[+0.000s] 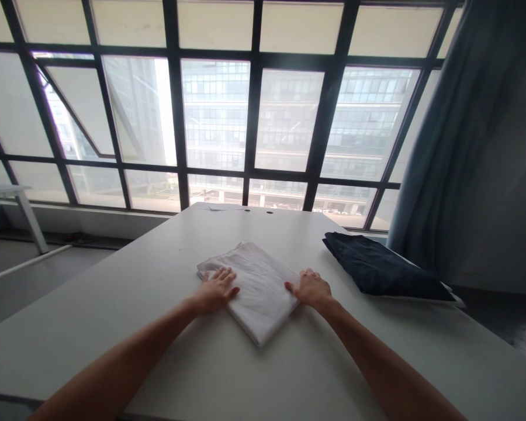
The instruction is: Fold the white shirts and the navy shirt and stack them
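A folded white cloth (258, 292) lies on the white table (158, 327) with one corner pointing towards me. Its kind of garment or fabric piece cannot be made out. My left hand (217, 289) rests on the cloth's left edge, fingers spread and thumb stretched out over the fabric. At the right corner, my right hand (313, 287) touches the cloth, its thumb on top and apart from the slightly bent fingers. Neither hand appears to grip the fabric.
Dark navy folded fabric (381, 266) lies on the table's right side, over something white at its edge. Two dark round holes mark the far end. Beyond stand a large framed window (217, 117), a blue-grey curtain (447, 152) and another white table (2, 190).
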Demonstrator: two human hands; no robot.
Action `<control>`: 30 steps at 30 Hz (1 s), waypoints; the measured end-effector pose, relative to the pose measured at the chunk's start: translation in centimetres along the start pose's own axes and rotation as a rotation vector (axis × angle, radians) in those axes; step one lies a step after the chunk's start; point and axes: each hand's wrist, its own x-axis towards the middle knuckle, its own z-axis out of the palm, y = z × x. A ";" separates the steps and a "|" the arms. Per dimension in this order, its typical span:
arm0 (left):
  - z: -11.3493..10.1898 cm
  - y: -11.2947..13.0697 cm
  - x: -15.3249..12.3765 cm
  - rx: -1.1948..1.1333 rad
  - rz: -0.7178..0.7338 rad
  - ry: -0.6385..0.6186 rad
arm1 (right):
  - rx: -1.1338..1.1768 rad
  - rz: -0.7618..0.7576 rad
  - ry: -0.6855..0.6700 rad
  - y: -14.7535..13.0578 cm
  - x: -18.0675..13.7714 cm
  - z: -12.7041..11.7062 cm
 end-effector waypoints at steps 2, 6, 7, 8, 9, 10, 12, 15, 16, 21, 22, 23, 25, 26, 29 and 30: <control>0.6 0.5 0.2 -0.016 0.045 -0.062 | 0.024 0.014 -0.013 0.5 0.4 0.6; 0.7 0.8 -0.5 -0.003 0.051 -0.080 | 0.060 0.015 -0.034 1.1 1.1 1.0; 0.7 1.1 -1.0 -0.003 0.060 -0.085 | 0.064 0.021 -0.039 1.2 1.2 0.9; 0.8 1.5 -1.6 -0.008 0.078 -0.092 | 0.066 0.032 -0.045 1.3 1.4 0.7; 0.8 2.1 -2.1 -0.018 0.103 -0.103 | 0.066 0.047 -0.055 1.4 1.5 0.6; 0.9 2.6 -2.7 -0.031 0.132 -0.114 | 0.066 0.062 -0.068 1.5 1.6 0.4; 0.9 3.4 -3.4 -0.059 0.198 -0.135 | 0.066 0.077 -0.101 1.7 1.7 0.2; 0.4 3.0 -3.0 -0.088 0.267 -0.151 | 0.097 0.085 -0.151 2.1 1.8 0.1; 0.2 2.3 -2.6 -0.087 0.253 -0.135 | 0.117 0.086 -0.165 2.2 1.8 0.1; -0.6 -2.7 -0.2 -0.012 -0.042 -0.061 | 0.247 0.047 -0.205 2.4 1.8 0.3; -0.6 -3.4 0.0 -0.010 -0.088 -0.076 | 0.277 0.034 -0.201 2.3 1.8 0.3; -0.5 -3.7 0.1 -0.012 -0.121 -0.090 | 0.306 0.025 -0.194 2.3 1.8 0.4; -0.2 -3.6 0.1 -0.018 -0.143 -0.103 | 0.370 0.010 -0.179 2.2 1.8 0.4; -0.1 -3.3 0.0 -0.018 -0.145 -0.098 | 0.393 0.003 -0.171 2.3 1.9 0.3; 0.4 -2.1 -0.3 -0.018 -0.141 -0.076 | 0.335 0.019 -0.039 3.3 2.7 -1.1; 0.5 -1.8 -0.3 -0.017 -0.137 -0.074 | 0.290 0.041 0.032 3.9 3.2 -1.9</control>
